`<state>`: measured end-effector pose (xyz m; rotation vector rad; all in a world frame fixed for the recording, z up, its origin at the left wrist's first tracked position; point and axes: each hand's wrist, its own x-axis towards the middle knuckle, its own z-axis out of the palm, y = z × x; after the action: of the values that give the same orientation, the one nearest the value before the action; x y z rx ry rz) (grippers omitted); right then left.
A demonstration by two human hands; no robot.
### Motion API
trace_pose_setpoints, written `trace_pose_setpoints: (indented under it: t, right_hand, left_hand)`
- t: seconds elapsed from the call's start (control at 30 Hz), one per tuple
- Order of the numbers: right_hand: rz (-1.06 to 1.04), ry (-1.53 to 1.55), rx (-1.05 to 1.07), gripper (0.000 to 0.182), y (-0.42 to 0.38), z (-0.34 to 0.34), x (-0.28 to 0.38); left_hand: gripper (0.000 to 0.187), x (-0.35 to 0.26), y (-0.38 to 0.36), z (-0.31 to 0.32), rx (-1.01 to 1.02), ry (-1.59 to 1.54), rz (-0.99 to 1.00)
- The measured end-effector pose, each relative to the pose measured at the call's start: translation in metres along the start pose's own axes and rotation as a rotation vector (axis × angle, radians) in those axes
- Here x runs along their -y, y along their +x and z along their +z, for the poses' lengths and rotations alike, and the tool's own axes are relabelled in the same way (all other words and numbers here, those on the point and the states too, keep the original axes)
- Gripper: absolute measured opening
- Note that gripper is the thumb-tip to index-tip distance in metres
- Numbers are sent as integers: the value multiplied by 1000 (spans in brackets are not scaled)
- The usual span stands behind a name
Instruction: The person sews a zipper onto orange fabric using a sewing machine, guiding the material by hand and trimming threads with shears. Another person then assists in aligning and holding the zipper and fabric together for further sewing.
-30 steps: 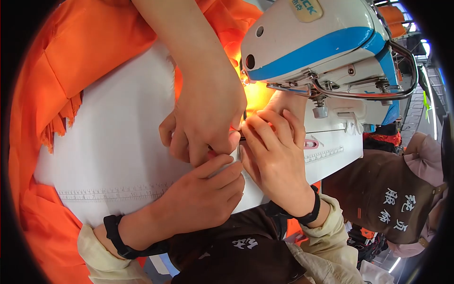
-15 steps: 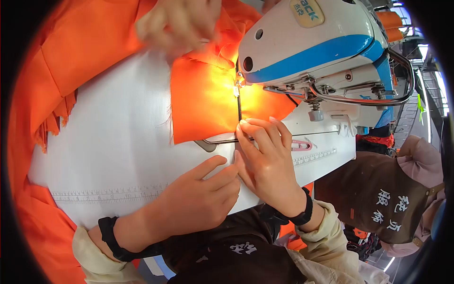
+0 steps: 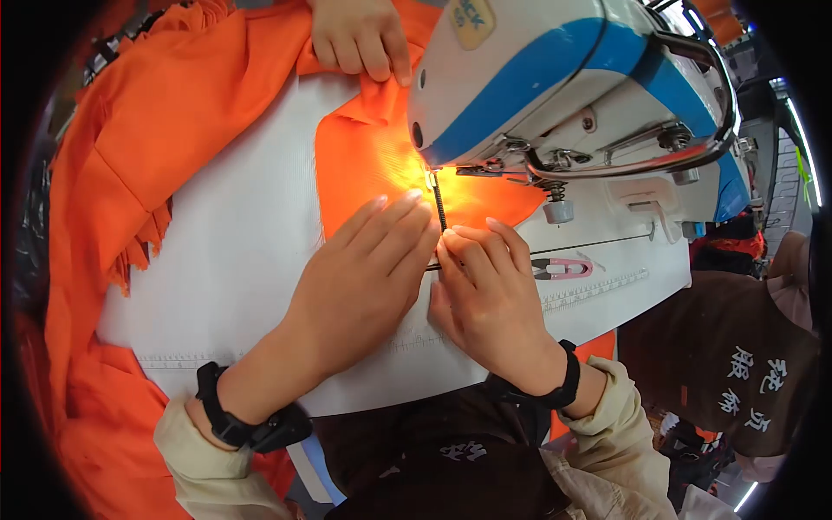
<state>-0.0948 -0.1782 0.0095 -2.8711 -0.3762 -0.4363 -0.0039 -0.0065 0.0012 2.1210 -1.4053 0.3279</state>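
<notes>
Orange fabric [image 3: 351,165] lies under the needle area of a white-and-blue sewing machine [image 3: 520,87], lit by its lamp. A narrow black zipper [image 3: 440,204] runs down the cloth from the presser foot [image 3: 430,180]. My left hand [image 3: 368,269] rests flat on the fabric left of the zipper, fingers stretched out and pointing at the foot. With thumb and fingertips, my right hand [image 3: 487,299] pinches the zipper's near end at the cloth's edge. The fabric under my left palm is hidden.
Another person's hand [image 3: 360,39] touches the orange cloth beyond the machine head. Pink-handled thread snips [image 3: 563,269] and a printed ruler scale [image 3: 598,290] are on the white table [image 3: 243,225]. More orange cloth [image 3: 191,130] drapes at left. A person in a brown apron [image 3: 711,347] is at right.
My left hand has moved up and forward, flattening onto the fabric. My right hand keeps its pinch. The other person's hand has shifted back and settled on the cloth. The view has shifted slightly.
</notes>
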Motion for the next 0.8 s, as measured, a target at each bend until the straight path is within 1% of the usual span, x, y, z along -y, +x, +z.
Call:
trace_pose_setpoints:
  t: [0.07, 0.13, 0.2, 0.23, 0.27, 0.33, 0.4, 0.47, 0.6, 0.7, 0.8]
  right_hand:
    - [2, -10, -16, 42, -1, 2, 1]
    - [1, -24, -27, 42, 0, 3, 0]
    - [-33, -28, -69, 29, 1, 4, 0]
    - [-25, -35, -72, 28, 1, 4, 1]
    - [-19, -30, -72, 28, 0, 4, 1]
    - [9, -50, 0, 39, -1, 4, 1]
    - [18, -47, 10, 39, -1, 3, 2]
    - [26, -42, 21, 39, 0, 2, 2]
    - [30, -9, 5, 40, -2, 2, 1]
    - [43, 12, -4, 39, -2, 2, 3]
    - [54, 20, -4, 38, 0, 1, 5]
  left_hand:
    - [40, 5, 5, 11, 80, 64, -20]
    - [40, 5, 3, 19, 104, 80, -46]
    - [41, 6, 4, 20, 127, 89, -71]
    - [41, 5, 4, 19, 128, 115, -68]
    - [41, 4, 3, 19, 126, 140, -67]
    - [43, 2, 2, 18, 124, 129, -75]
    - [46, 2, 2, 17, 118, 121, -84]
    - [41, 3, 1, 17, 134, 163, -47]
    - [40, 1, -2, 15, 148, 143, -45]
    - [35, 1, -4, 13, 162, 122, 7]
    - [31, 2, -4, 9, 195, 168, 65]
